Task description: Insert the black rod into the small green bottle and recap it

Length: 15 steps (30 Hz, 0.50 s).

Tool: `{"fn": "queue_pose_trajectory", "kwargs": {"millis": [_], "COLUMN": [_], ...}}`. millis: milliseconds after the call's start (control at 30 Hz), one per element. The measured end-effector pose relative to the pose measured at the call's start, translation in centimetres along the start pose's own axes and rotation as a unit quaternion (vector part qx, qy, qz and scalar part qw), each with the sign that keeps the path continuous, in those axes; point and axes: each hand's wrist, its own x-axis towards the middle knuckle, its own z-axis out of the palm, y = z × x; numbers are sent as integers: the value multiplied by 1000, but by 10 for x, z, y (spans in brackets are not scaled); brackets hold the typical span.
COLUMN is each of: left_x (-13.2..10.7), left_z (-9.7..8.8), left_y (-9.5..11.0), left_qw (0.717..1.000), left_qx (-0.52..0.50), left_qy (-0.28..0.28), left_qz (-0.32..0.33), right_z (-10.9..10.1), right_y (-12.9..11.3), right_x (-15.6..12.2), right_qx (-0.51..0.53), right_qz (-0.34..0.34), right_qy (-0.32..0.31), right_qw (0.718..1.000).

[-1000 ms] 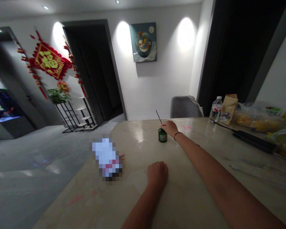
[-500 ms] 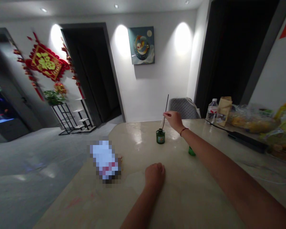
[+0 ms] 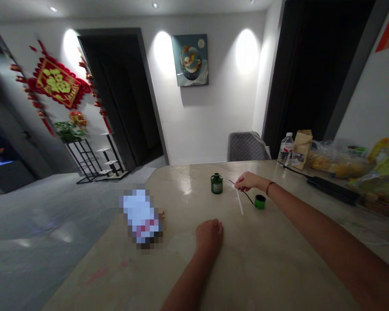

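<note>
My right hand (image 3: 248, 181) pinches a thin stick (image 3: 239, 201), white at its lower part, with a fine black length (image 3: 243, 191) reaching out beside it. The hand hovers over the table, right of a small dark green glass bottle (image 3: 216, 183). A bright green cap (image 3: 259, 201) lies just below my right hand, apart from the bottle. My left hand (image 3: 209, 235) rests on the pale marble table (image 3: 262, 259) as a loose fist, holding nothing visible. Left of it lies a pixelated white and red object (image 3: 141, 216), too blurred to name.
A plastic water bottle (image 3: 285, 149), a brown paper bag (image 3: 302, 149), and food in plastic bags (image 3: 339, 164) stand along the far right. A long black device (image 3: 332, 190) lies before them. A grey chair (image 3: 246, 147) stands beyond the table.
My right hand has moved right and down, away from the bottle, and the stick now slants lower. The green cap shows fully. My left hand has barely moved.
</note>
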Motion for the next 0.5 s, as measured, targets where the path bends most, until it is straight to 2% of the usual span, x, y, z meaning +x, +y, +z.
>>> {"fn": "queue_pose_trajectory", "kwargs": {"millis": [33, 100, 267, 400, 500], "left_x": [0, 0, 0, 0, -1], "left_z": [0, -1, -1, -1, -2], "left_y": [0, 0, 0, 1, 2], "left_qw": [1000, 1000, 1000, 1000, 1000], "left_qx": [-1, -2, 2, 2, 1], "left_qy": [0, -4, -5, -4, -11], "left_qz": [1, 0, -4, -4, -10], "right_z": [7, 20, 43, 49, 42], "right_y": [4, 12, 22, 23, 23], "right_x": [1, 4, 6, 0, -7], "right_qx": [-67, -123, -189, -226, -245], "right_qz": [2, 0, -10, -25, -32], "right_qy": [16, 39, 58, 36, 23], "right_qw": [998, 992, 980, 973, 969]}}
